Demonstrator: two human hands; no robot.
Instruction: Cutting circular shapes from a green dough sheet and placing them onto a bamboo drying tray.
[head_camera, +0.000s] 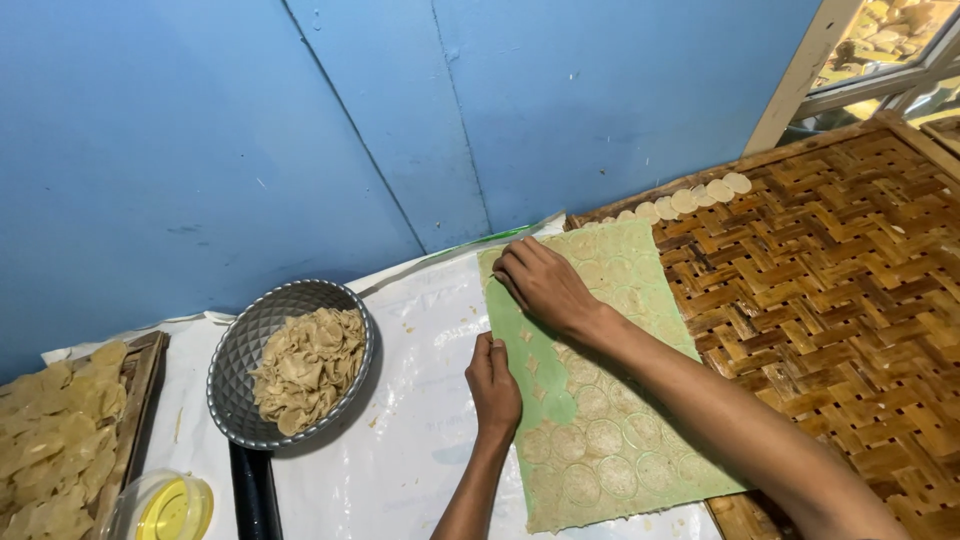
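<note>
Where the two hands meet near the middle of the frame lies a thin green sheet (600, 400) with round dough circles (603, 437) pressed into it. It rests partly on white plastic (400, 440) and partly on a woven bamboo mat (830, 300) to the right. The right hand (545, 285) lies flat on the upper left part of the sheet, fingers close together and pressing down. The left hand (494, 385) sits at the sheet's left edge, fingers curled; whether they pinch a scrap I cannot tell. The dough looks soft, light and easy to tear, so it is best lifted gently by an edge, with the sheet held still. A row of cut pale circles (700, 197) lines the top edge of the mat. At the lower left, a grey metal bowl (235, 365) holds a heap of dough scraps (308, 368). Further left sits a wooden tray (140, 370) with pale pieces and a clear tub with yellow liquid (170, 508). A blue wall (250, 130) fills the top.
</note>
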